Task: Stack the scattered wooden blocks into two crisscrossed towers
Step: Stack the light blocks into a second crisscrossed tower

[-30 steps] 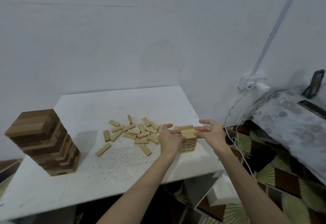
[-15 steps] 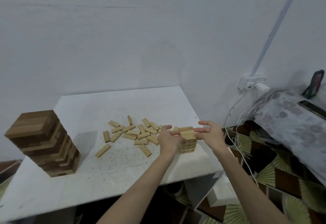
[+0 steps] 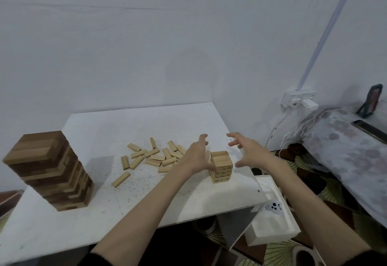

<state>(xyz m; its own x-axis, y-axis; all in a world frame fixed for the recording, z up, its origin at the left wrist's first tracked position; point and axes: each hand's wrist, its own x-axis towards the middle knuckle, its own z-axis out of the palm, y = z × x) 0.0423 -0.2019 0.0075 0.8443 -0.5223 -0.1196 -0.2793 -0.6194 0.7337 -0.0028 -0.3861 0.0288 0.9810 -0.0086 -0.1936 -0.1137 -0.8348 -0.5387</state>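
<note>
Your small tower [image 3: 221, 166] of pale wooden blocks stands on the white table [image 3: 129, 209], near its right edge; take it as the reference. It is several layers high, the layers laid crosswise, three light blocks side by side on top, with small dark printed marks on the side faces of the lower layers. Your left hand [image 3: 195, 157] sits just left of the small tower, fingers spread and loosely extended, holding nothing; its thumb lies across the tower's upper left corner as seen from the head view, and you cannot tell whether it touches. Your right hand [image 3: 249, 150] is to the right of the small tower, clear of it, fingers apart and slightly hooked, holding nothing. The scattered blocks [image 3: 156, 157] lie flat on the table to the left of the small tower and partly behind your left hand: same pale wood, short rectangular bars, pointing every way, some touching or overlapping. One single block [image 3: 121, 179] lies apart from that group, further left and toward you. Far left of the small tower stands the large tower [image 3: 50, 169], much taller, of mixed dark brown and light tan blocks in crisscrossed layers, its sides uneven.
</note>
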